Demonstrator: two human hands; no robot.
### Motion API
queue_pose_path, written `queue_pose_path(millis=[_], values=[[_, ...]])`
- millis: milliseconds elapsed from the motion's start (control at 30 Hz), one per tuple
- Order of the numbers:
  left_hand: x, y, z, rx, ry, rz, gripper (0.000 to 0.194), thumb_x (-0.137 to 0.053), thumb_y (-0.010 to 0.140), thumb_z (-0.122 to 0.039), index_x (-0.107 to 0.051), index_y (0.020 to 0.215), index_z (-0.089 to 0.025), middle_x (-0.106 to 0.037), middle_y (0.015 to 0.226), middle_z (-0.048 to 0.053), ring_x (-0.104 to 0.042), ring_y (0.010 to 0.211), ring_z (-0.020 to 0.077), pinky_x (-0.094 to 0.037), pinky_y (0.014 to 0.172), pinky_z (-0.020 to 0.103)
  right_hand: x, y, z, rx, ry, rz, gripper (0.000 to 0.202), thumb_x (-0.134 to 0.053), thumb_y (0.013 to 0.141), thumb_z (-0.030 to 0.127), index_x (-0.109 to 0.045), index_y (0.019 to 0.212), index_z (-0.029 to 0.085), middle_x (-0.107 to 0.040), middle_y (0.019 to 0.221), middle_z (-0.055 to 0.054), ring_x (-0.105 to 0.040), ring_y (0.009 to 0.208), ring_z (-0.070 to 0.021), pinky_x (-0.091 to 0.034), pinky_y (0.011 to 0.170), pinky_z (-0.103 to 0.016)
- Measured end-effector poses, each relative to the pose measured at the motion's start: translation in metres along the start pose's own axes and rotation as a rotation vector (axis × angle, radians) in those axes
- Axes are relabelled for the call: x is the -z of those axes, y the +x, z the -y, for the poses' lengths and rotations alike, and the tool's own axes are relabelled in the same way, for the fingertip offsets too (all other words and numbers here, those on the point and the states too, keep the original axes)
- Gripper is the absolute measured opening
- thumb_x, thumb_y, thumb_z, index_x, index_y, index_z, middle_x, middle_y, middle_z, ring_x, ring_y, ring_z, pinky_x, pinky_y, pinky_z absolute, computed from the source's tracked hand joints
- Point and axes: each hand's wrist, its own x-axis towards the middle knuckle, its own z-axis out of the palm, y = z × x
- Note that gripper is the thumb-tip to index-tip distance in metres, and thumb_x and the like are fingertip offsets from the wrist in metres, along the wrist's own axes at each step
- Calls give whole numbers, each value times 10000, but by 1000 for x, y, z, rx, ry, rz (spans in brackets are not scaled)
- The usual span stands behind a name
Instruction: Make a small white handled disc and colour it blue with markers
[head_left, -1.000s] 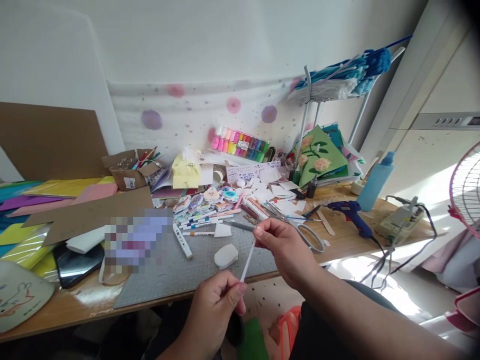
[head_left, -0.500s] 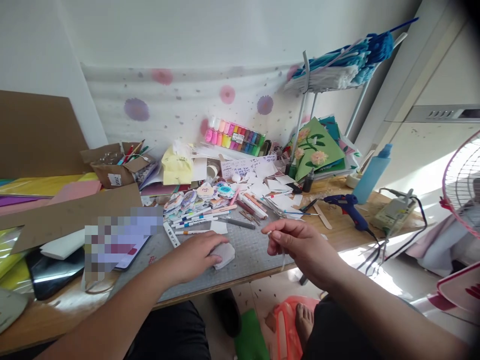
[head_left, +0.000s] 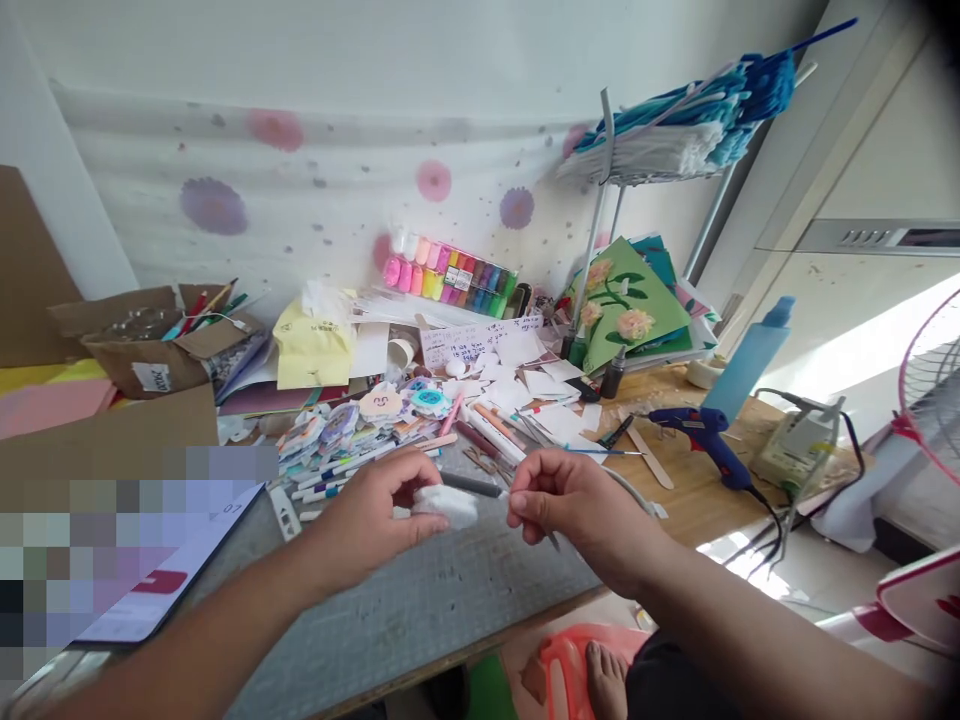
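Note:
My left hand [head_left: 382, 505] holds a small white slab [head_left: 446, 507] with rounded corners between thumb and fingers, raised above the grey cutting mat [head_left: 375, 600]. To its right, my right hand [head_left: 555, 500] is closed in a pinch on a thin pale strip [head_left: 630, 482] that curves out behind the hand; its material is unclear. A small gap separates the right fingertips from the slab. A dark grey pen [head_left: 469, 484] lies just behind both hands. Beyond the left hand are several white markers [head_left: 330, 488] and a pile of paper cutouts [head_left: 379, 402].
On the right lie a blue glue gun [head_left: 701, 435], a wooden stick [head_left: 651, 458] and a light blue bottle [head_left: 750, 360]. A cardboard box [head_left: 150, 350] holds pencils at the left. A rack [head_left: 600, 230] of pipe cleaners stands behind. Scissors [head_left: 536, 432] lie near the right hand.
My left hand has lifted the white slab off the mat and tilted it. My right hand has moved left, closer to the slab. The view has shifted a little.

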Motion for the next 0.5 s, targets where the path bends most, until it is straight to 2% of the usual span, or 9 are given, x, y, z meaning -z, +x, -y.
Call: queue_pose_path(millis=[100,200,300,400,467,500], values=[[-13,0,11,8,-83,-110,150,-662,733,-325,-586,807,-218,-596,830,14,-560,786,205,-429,704,273,0,16,-8,-3,-273,-19,93,-638,725,217,-590,650,190,-624,568,20,-533,494,-109,-427,513,-241],[-21,0,25,52,-182,-186,219,-654,752,-402,-576,834,-214,-576,783,6,-571,727,195,-452,646,265,2,30,-16,5,-463,-6,128,-664,687,162,-643,565,197,-623,533,5,-553,542,-155,-424,550,-276],[-22,1,35,109,-281,-251,248,-654,754,-435,-575,843,-217,-578,762,2,-576,693,187,-469,609,256,9,32,-10,80,-557,-16,83,-690,711,205,-729,641,223,-728,738,-24,-634,740,-227,-454,698,-325],[-19,1,39,138,-367,-312,275,-690,711,-461,-595,824,-229,-632,754,9,-614,680,199,-494,573,248,37,21,6,232,-698,-138,174,-612,816,312,-762,878,249,-738,1030,-46,-649,953,-280,-448,861,-386],[-18,-1,41,116,-353,-340,266,-696,701,-462,-617,830,-243,-665,759,4,-641,665,196,-512,553,233,70,6,16,256,-797,-325,210,-605,816,367,-754,877,231,-741,980,-75,-652,930,-292,-461,830,-392],[-19,-2,43,94,-321,-356,250,-693,706,-453,-630,843,-253,-683,777,-1,-657,669,192,-524,554,224,89,-5,19,201,-858,-403,249,-603,812,407,-748,886,218,-740,963,-86,-654,908,-291,-470,803,-384]])
